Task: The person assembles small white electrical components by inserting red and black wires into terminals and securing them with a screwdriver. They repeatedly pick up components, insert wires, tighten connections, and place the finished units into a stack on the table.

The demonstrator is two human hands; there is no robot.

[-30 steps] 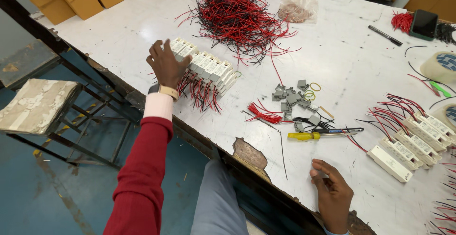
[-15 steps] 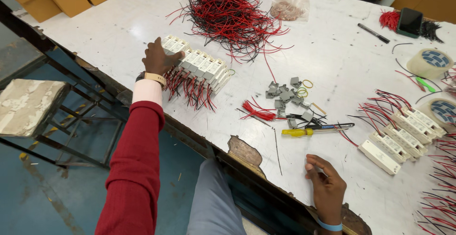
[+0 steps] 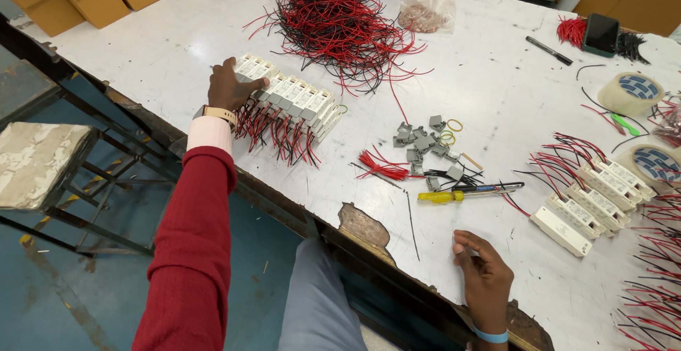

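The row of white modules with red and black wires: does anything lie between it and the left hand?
No. The left hand already rests on the near end of the row of white modules; nothing visible lies between them. The right hand rests apart, near the table edge.

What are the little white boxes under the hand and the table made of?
The white boxes under the left hand look like matte plastic: smooth, moulded, identical shapes. The table seems white-coated board; its chipped front edge shows brown, possibly wood.
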